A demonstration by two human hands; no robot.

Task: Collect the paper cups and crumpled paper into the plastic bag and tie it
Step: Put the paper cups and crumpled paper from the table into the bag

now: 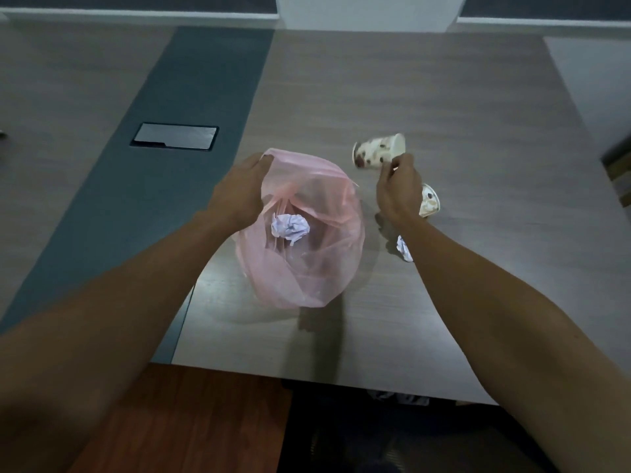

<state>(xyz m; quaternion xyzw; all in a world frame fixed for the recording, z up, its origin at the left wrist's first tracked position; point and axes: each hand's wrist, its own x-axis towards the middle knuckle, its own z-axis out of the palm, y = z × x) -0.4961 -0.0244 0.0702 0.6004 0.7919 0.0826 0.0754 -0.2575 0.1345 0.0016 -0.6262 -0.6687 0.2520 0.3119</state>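
Already the pink plastic bag [300, 233] stood open on the table [444, 97], and everything else is placed from it. The left hand [239, 189] gripped the bag's far-left rim, holding the mouth up. One ball of crumpled paper [290, 228] lay inside. Just right of the mouth, the right hand [397, 186] pinched a patterned paper cup [379, 151] by its rim, tipped on its side in the air. A second paper cup [429, 201] lay farther right, partly behind that hand, and another paper ball [404, 249] lay right of the bag, near the wrist. The risk, as I judged it: a fingertip pinch was a thin hold, so the cup could slip or swing wide of the mouth. The film was limp, too; if the left hand slackened, the rim could fold and the cup would bounce off.
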